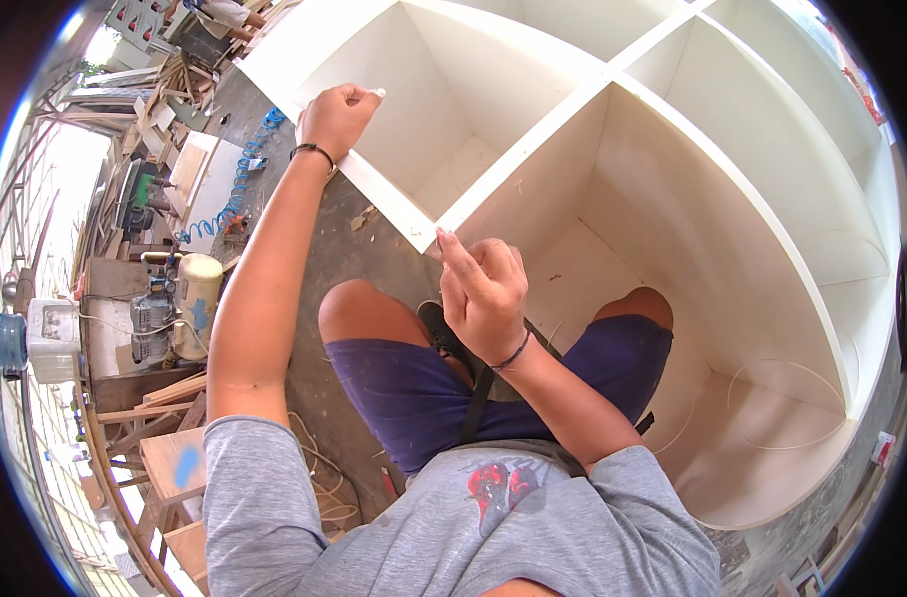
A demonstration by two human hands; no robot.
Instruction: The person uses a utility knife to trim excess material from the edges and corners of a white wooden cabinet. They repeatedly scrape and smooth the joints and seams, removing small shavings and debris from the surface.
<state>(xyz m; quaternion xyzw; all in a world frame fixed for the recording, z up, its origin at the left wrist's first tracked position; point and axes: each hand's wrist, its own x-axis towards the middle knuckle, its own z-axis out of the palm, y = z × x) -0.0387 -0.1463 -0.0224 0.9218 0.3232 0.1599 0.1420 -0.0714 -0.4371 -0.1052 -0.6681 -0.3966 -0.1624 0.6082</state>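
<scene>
A large white cabinet (pixel 533 139), split into open compartments by crossing panels, fills the upper right. My left hand (pixel 336 121) is closed above the rim of its near left compartment. Something small and white shows at those fingertips, too small to name. Just below the corner where two panel edges meet, my right hand (pixel 488 297) has its fingers curled in, with the index finger reaching up to the white edge (pixel 428 224). Whatever this hand may pinch is hidden.
A thin pale strip (pixel 742 383) loops inside the lower right compartment. To the left stand a cream tank (pixel 197 298), a blue coiled hose (pixel 242 174) and stacked wood offcuts (pixel 160 129). Another person (pixel 229 15) is at the top left.
</scene>
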